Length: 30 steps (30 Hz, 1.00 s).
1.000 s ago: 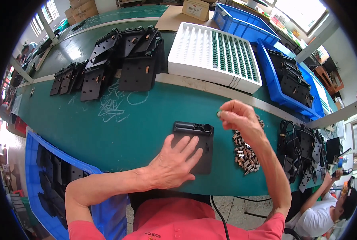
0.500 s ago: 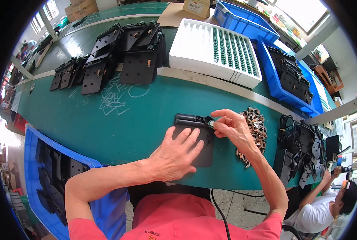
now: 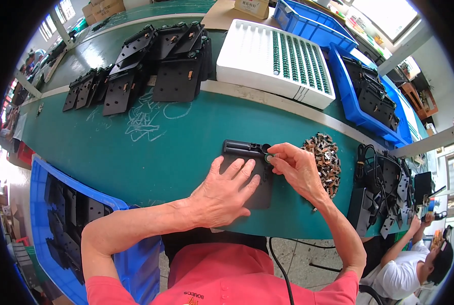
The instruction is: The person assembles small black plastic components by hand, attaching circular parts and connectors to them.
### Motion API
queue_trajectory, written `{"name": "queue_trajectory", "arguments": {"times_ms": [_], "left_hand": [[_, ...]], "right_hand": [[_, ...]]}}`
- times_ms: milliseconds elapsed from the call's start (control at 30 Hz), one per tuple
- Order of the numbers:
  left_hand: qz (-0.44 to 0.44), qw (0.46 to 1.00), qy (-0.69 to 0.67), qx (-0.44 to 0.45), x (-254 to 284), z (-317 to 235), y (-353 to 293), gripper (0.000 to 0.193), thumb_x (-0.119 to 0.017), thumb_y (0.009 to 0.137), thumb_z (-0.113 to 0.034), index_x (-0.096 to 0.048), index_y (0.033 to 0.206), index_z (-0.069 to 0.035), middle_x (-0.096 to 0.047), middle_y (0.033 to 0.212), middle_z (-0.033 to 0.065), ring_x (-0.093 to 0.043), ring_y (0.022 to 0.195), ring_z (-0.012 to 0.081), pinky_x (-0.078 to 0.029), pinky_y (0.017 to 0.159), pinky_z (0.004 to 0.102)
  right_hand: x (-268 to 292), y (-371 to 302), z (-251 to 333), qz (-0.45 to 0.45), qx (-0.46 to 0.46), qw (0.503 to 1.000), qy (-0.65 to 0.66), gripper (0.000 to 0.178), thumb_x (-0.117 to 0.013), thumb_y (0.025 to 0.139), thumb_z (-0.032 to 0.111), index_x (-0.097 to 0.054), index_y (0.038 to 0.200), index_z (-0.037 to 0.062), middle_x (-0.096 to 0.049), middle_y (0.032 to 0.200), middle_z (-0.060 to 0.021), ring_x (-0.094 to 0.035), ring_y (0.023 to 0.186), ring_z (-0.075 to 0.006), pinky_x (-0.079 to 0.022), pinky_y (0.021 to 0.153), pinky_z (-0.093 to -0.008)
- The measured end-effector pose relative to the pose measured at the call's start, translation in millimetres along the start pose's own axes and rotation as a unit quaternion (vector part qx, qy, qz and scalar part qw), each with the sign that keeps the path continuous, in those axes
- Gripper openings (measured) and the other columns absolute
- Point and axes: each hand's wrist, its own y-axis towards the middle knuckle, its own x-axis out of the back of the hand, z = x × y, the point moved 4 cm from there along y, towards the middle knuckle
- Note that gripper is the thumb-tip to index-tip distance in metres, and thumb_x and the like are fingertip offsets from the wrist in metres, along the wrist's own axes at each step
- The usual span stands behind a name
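While the left hand (image 3: 221, 197) lies flat with fingers spread on the black plate (image 3: 261, 197), we note the right hand (image 3: 299, 172) with thumb and forefinger closed on a small green-rimmed disc (image 3: 269, 158). The plate lies on the green bench top (image 3: 181, 162) directly in front of the person, its longer sides running away from the body. Across its far edge sits a ribbed black bar (image 3: 241, 147), long axis left to right, with a round socket (image 3: 265, 148) at its right end. We judge disc-to-socket the governing relation: the socket lies just beyond the pinching fingertips, on the far side of the disc; contact we cannot tell. Of the two hands, the right is nearer the socket.
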Motion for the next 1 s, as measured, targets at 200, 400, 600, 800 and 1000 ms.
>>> {"name": "queue_trajectory", "arguments": {"times_ms": [200,400,600,800,1000], "left_hand": [[0.003,1.000,0.002,0.001,1,0,0,0.074,-0.077,0.074,-0.046,-0.058,0.132,-0.005,-0.044,0.143,0.0232,-0.042,0.130,0.0365,-0.034,0.103,0.0588],[0.007,1.000,0.000,0.001,1,0,0,0.074,-0.078,0.074,-0.045,-0.057,0.132,-0.005,-0.044,0.143,0.0231,-0.042,0.130,0.0366,-0.034,0.103,0.0589],[0.005,1.000,-0.002,0.001,1,0,0,0.074,-0.078,0.074,-0.045,-0.057,0.132,-0.005,-0.044,0.143,0.0227,-0.042,0.131,0.0364,-0.034,0.104,0.0585],[0.004,1.000,-0.002,0.000,1,0,0,0.073,-0.077,0.075,-0.045,-0.057,0.132,-0.005,-0.044,0.144,0.0228,-0.042,0.131,0.0365,-0.034,0.104,0.0586],[0.006,1.000,-0.001,-0.001,2,-1,0,0.074,-0.077,0.075,-0.046,-0.057,0.132,-0.004,-0.043,0.144,0.0233,-0.042,0.131,0.0369,-0.034,0.103,0.0593]], "right_hand": [[0,3,-6,-0.010,-0.013,0.998,0.065,0.022,-0.064,0.094,0.004,-0.069,0.115,0.0020,-0.068,0.085,-0.0031,-0.065,0.077,-0.0086,-0.057,0.071,-0.0242],[2,5,-7,-0.003,-0.019,0.997,0.076,0.024,-0.063,0.093,0.000,-0.068,0.116,0.0017,-0.067,0.086,-0.0028,-0.065,0.077,-0.0088,-0.057,0.072,-0.0244],[1,4,-4,-0.004,0.005,1.000,0.014,0.026,-0.067,0.088,-0.001,-0.068,0.114,0.0007,-0.067,0.084,-0.0038,-0.065,0.075,-0.0096,-0.056,0.068,-0.0253],[-1,3,5,-0.063,0.096,0.986,-0.117,0.026,-0.073,0.081,0.000,-0.069,0.107,0.0017,-0.066,0.093,-0.0071,-0.063,0.078,-0.0147,-0.055,0.065,-0.0284],[-5,9,6,-0.126,0.113,0.977,-0.131,0.024,-0.079,0.077,0.012,-0.068,0.098,0.0064,-0.064,0.095,-0.0070,-0.064,0.073,-0.0200,-0.054,0.065,-0.0338]]}}
